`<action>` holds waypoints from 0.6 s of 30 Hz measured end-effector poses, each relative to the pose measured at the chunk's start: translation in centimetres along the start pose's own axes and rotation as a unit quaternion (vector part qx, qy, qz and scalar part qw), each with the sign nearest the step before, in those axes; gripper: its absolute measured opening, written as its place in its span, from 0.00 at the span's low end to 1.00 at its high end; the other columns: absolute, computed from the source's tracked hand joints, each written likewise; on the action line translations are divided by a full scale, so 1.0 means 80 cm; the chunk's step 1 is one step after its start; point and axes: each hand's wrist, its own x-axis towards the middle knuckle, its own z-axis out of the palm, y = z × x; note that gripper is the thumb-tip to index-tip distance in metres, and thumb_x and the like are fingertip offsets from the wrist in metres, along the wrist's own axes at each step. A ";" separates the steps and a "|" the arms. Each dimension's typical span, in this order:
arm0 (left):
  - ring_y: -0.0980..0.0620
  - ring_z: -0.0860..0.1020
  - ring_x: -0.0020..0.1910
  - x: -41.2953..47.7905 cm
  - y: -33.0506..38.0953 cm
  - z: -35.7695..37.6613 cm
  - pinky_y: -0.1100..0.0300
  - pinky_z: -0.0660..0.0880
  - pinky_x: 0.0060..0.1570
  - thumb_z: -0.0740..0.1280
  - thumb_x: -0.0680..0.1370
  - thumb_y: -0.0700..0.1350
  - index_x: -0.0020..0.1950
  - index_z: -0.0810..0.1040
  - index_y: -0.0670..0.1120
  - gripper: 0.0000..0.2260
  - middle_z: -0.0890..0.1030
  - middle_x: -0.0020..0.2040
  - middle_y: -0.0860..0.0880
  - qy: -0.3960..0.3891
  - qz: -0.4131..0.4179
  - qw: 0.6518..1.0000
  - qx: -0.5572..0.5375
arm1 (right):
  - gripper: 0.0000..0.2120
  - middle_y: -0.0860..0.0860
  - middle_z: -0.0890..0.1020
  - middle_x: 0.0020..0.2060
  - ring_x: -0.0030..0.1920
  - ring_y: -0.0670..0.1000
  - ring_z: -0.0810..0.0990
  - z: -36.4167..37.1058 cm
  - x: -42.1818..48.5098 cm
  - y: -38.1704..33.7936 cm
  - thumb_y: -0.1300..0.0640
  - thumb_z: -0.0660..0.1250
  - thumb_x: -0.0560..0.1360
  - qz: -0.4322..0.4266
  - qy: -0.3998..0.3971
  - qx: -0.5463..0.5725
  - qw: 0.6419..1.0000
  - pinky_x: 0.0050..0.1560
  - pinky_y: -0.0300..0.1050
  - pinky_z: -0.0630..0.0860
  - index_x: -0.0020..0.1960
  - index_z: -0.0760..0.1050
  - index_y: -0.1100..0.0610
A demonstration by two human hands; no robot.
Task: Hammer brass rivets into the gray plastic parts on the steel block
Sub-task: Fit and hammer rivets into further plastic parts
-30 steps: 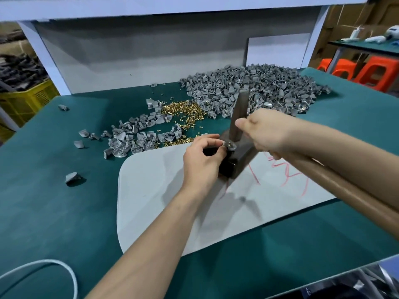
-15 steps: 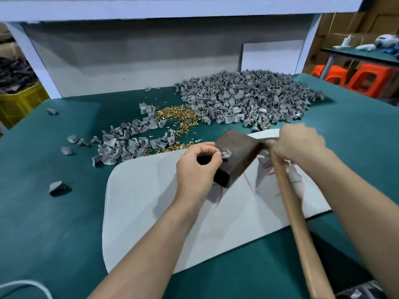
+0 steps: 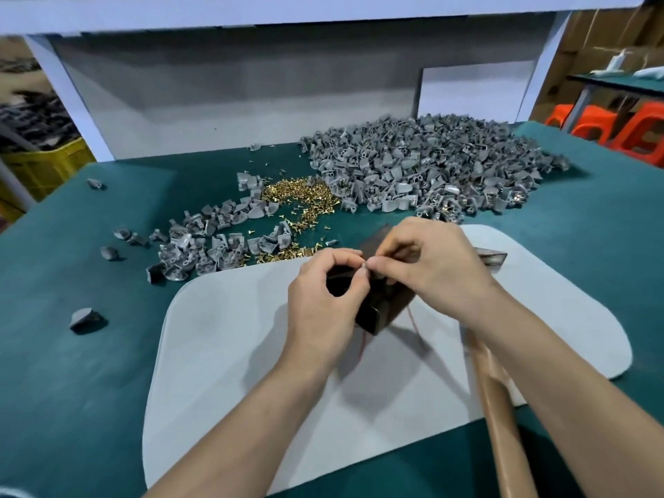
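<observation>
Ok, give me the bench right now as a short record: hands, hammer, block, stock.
left hand: fingertips pinch a small piece over the block; too small to identify
right hand: pinches at the same spot
steel block: on the white mat, partly hidden by both hands
hammer: lying on the mat under the right forearm, not held
rivets: loose pile behind the mat
gray parts: large pile far right, smaller pile left

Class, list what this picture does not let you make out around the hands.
Head view:
- What the left hand and right hand pinch: too small, covered by fingertips.
- Block top: hidden under both hands.
- Hammer: head mostly behind the right hand, handle cut by the bottom edge.
</observation>
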 end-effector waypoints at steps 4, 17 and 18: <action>0.51 0.78 0.52 -0.002 -0.001 0.001 0.54 0.74 0.54 0.70 0.74 0.38 0.43 0.79 0.51 0.07 0.82 0.45 0.55 0.001 0.015 0.999 0.038 | 0.03 0.48 0.76 0.37 0.39 0.47 0.75 0.005 -0.002 -0.004 0.58 0.73 0.70 -0.006 0.018 -0.066 0.998 0.43 0.36 0.68 0.39 0.81 0.57; 0.46 0.79 0.54 0.000 -0.012 0.011 0.41 0.74 0.58 0.70 0.69 0.41 0.41 0.82 0.48 0.04 0.82 0.46 0.54 0.017 -0.013 0.999 -0.048 | 0.06 0.51 0.76 0.39 0.39 0.49 0.72 0.022 -0.007 -0.016 0.58 0.70 0.71 0.067 0.079 -0.111 0.988 0.38 0.36 0.63 0.38 0.80 0.60; 0.45 0.79 0.55 -0.001 -0.012 0.011 0.40 0.74 0.58 0.70 0.69 0.41 0.42 0.82 0.48 0.04 0.83 0.46 0.53 0.017 -0.019 0.998 -0.056 | 0.06 0.51 0.76 0.39 0.39 0.49 0.72 0.022 -0.007 -0.017 0.58 0.70 0.71 0.066 0.081 -0.107 0.989 0.38 0.36 0.62 0.38 0.80 0.60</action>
